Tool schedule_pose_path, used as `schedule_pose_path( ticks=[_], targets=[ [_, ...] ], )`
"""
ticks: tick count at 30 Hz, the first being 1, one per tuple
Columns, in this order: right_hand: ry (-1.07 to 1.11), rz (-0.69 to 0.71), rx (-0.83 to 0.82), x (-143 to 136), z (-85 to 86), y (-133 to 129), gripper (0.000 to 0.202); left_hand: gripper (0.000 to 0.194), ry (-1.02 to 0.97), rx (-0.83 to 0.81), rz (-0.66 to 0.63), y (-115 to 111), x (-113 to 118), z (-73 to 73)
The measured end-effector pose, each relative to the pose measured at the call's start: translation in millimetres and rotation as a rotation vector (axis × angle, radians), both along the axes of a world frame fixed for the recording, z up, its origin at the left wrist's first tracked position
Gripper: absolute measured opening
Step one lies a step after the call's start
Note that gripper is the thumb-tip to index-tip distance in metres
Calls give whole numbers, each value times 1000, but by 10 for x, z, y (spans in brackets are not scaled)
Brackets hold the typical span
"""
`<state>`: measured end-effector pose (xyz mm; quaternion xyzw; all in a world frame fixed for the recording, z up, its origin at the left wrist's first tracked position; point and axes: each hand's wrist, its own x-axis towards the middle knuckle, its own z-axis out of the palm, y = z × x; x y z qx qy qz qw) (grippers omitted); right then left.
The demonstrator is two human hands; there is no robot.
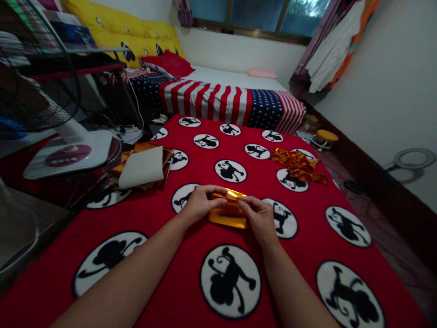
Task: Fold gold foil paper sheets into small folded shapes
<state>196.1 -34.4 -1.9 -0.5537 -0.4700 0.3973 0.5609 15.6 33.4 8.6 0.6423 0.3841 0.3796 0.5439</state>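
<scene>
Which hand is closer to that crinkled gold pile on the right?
The right hand. The pile lies ahead of it, to its right; the left hand is farther off, at the left end of the gold foil.

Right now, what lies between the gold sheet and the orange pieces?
The head view shows the right hand, pinching the gold sheet, then red blanket with printed circles, up to the orange pieces.
</scene>
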Motion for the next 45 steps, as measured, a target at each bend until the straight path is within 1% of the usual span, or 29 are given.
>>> schedule_pose_path(
  ticks=[6, 11, 16, 20, 23, 25, 28, 30, 32, 35, 40, 45],
  targets=[
    [99, -64, -51, -12, 6, 10, 21, 20, 90, 96, -34, 48, -50, 2],
    [111, -77, -32, -15, 5, 13, 24, 16, 136, 160, -68, 77, -92, 10],
    [112, -88, -37, -14, 5, 16, 23, 13, 131, 225, 18, 92, -64, -29],
    [66, -116, 4, 2, -9, 24, 21, 10, 113, 250, 53, 69, -47, -13],
    [66, -108, 22, 10, -9, 22, 19, 12, 95, 245, 25, 41, -55, 12],
    [80, -94, 32, 12, -3, 17, 17, 15, 86, 200, -10, 32, -63, 15],
    [95, -82, 37, 13, 6, 8, 16, 16, 17, 152, -78, 37, -68, 5],
    [107, -82, 35, 13, 7, 5, 16, 15, -30, 148, -113, 44, -64, 3],
    [131, -81, 17, 11, 6, 5, 17, 14, -47, 153, -119, 48, -57, 10],
    [175, -91, -9, 7, 3, 12, 21, 13, -36, 171, -90, 44, -49, 24],
    [203, -160, 47, 2, -2, 28, 33, 10, -17, 224, -44, 28, -39, 34],
    [193, -146, 22, -2, 20, 30, 47, 10, -5, 252, -38, 20, -39, 40]
  ],
)
